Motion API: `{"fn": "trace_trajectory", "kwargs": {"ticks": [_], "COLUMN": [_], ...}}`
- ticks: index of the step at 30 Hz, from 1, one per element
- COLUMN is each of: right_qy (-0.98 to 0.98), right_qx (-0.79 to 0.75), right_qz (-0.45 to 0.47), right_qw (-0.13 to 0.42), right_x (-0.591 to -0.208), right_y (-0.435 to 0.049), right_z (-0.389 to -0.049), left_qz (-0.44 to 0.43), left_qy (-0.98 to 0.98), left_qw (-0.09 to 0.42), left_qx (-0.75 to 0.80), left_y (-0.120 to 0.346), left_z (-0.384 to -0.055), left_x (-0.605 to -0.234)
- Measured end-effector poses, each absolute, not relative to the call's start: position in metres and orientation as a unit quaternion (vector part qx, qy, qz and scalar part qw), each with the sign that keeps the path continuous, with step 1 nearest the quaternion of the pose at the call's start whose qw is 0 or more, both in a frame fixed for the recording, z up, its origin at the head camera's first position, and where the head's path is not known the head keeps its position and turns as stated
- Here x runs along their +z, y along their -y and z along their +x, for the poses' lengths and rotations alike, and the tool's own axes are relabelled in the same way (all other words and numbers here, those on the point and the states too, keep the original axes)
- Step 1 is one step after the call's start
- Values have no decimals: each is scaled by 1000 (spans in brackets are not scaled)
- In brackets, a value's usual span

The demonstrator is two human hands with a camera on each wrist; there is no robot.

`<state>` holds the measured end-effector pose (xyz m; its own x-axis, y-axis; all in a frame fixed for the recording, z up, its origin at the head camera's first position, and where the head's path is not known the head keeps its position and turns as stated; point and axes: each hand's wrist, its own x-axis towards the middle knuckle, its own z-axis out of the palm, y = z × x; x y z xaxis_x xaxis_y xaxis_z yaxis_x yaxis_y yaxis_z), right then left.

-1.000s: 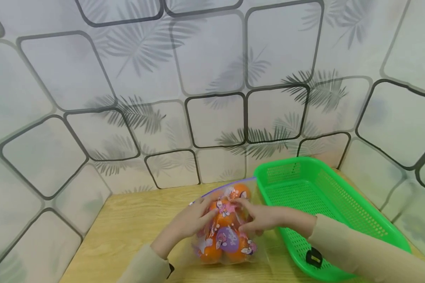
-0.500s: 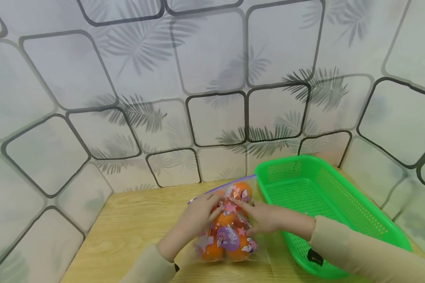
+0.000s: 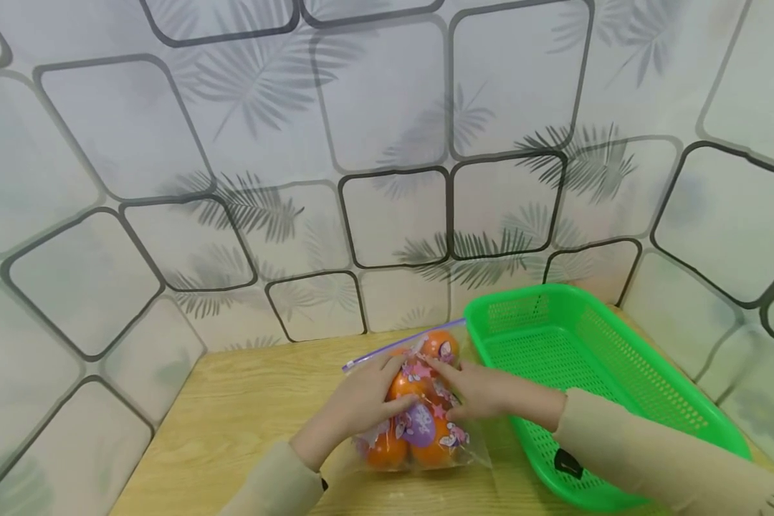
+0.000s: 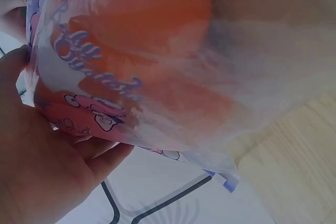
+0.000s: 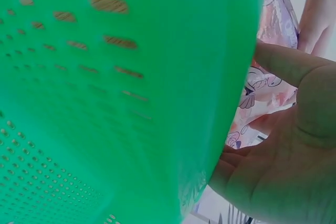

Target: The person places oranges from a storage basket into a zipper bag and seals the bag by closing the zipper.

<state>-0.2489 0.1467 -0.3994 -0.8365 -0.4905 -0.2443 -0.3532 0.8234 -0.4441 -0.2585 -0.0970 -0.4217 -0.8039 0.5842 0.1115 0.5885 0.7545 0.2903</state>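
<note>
A clear zip bag (image 3: 421, 424) with purple and pink cartoon prints lies on the wooden table, its purple seal at the far end. Inside it are several oranges (image 3: 387, 453). My left hand (image 3: 357, 401) rests on the bag's left side, thumb stretched across the front and fingers spread over the upper part. From the other side my right hand (image 3: 486, 390) touches the bag with its fingers apart. In the left wrist view, the left hand (image 4: 42, 166) lies along the bag's side. The right wrist view has the right hand (image 5: 299, 129) between basket and bag.
Just right of the bag stands a green plastic basket (image 3: 661, 376) with perforated walls, under my right forearm. A patterned covering (image 3: 393, 215) rises behind and on both sides of the wooden table (image 3: 232, 416).
My left thumb has moved down across the bag's print and spread from the fingers. The oranges and the bag's near end have shifted slightly away from me. The basket has stayed put.
</note>
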Motion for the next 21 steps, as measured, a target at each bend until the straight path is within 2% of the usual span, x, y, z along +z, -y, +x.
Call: {"fn": "trace_trajectory", "kwargs": {"ticks": [8,17,21], "right_qy": [-941,-948,-948], "right_qx": [-198,-176,-173], "right_qz": [-222,-229,-240], "right_qw": [158,132,121], "right_x": [-399,-398,-395], "right_y": [-149,-152,-154], "right_z": [-247,-241,-237], "left_qz": [-333,-325,-323], "left_qy": [937,941,942], "left_qw": [8,-19,-9], "left_qx": [-105,-92,-90], "left_y": [98,108,115], "left_z": [-257,-252,-250], "left_x": [-412,-405,-405]}}
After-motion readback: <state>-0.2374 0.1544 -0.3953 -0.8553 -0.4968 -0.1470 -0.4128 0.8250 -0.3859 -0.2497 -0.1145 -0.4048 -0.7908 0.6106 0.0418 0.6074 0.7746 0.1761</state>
